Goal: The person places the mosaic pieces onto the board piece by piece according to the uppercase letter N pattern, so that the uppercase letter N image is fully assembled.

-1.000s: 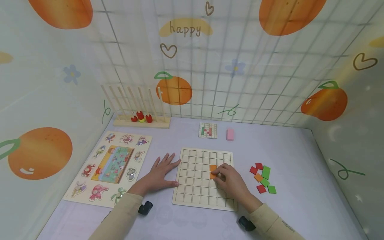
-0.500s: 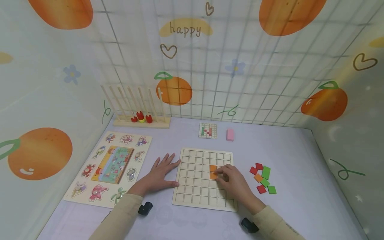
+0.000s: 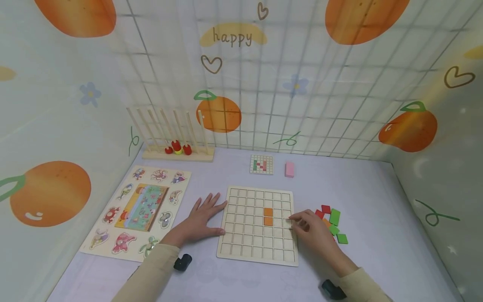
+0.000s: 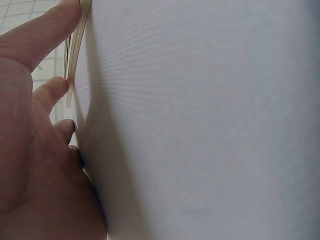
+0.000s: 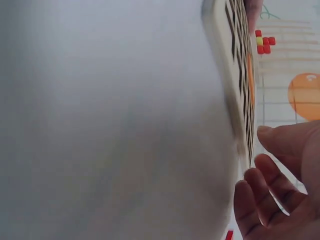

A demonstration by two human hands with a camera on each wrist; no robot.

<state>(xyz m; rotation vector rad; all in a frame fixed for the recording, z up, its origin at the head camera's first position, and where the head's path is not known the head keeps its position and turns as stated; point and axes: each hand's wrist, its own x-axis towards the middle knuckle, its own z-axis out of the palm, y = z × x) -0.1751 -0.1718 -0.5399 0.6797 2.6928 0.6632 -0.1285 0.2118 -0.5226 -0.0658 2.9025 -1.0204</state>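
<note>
"Two orange tiles (image 3: 268, 221) lie in the grid board (image 3: 245, 241), right of its middle, one directly behind the other. How would they handle?"

"Light and stiff, I'd guess: thin, flat squares, probably painted wood. I'd pinch one by its exposed sides with fingertip and thumb."

"And the hands?"

"The right hand (image 3: 314, 231) is at the board's right edge, fingers bent, thumb apart from them, nothing visible between. The left hand (image 3: 200, 220) is spread wide, index finger and thumb touching the board's left edge."

"What's the board like?"

"Pale, flat, squarish, crossed by grid lines; its edge looks layered, so likely plywood. It should be rigid, yet light enough to slide if nudged; its rim is where to hold it."

"Anything around it?"

"Right of the board, red, green and orange loose tiles (image 3: 334, 217) lie on the worktop (image 3: 377, 209), partly hidden by the right hand. Behind the board sit a small gridded card (image 3: 261, 164) and a smooth pink block (image 3: 289, 169)."
</note>
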